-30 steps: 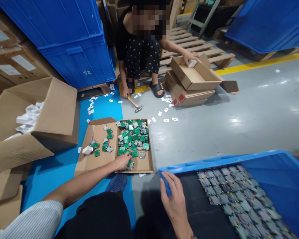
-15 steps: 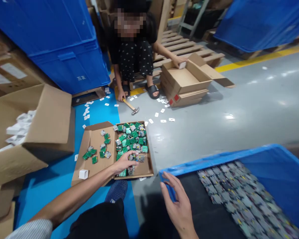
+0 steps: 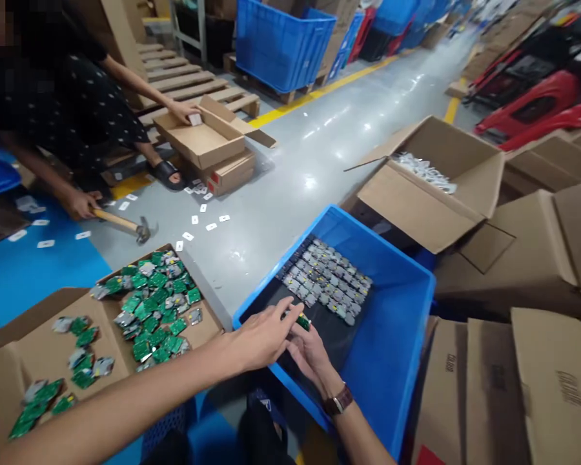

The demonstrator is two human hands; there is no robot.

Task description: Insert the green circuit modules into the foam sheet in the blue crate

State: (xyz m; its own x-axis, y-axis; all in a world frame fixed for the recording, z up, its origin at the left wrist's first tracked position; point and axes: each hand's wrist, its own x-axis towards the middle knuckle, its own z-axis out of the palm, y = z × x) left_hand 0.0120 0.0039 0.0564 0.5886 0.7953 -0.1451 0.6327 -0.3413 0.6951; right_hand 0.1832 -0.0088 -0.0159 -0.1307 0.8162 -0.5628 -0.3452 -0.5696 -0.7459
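Observation:
My left hand (image 3: 264, 332) and my right hand (image 3: 310, 352) meet over the near side of a blue plastic bin (image 3: 392, 361). Between their fingers is a small green circuit board (image 3: 304, 320) with a yellow part, mostly hidden by the fingers. Both hands are closed around it. Inside the bin, rows of grey-backed boards (image 3: 326, 278) lie on a black sheet (image 3: 271, 300). To the left, a shallow cardboard box (image 3: 201, 316) holds a heap of loose green circuit boards (image 3: 159, 300), with several more on its opened lid (image 3: 39, 342).
A co-worker's hand (image 3: 83, 203) grips a hammer (image 3: 121, 221); the other reaches into a carton (image 3: 217, 152). Small white pieces (image 3: 211, 227) litter the floor. An open carton of white parts (image 3: 430, 226) and more cardboard boxes (image 3: 489, 381) stand on the right.
My view has swung right. My left hand has moved from the cardboard box to over the blue bin, where it now meets my right hand, which was open before, at a circuit board.

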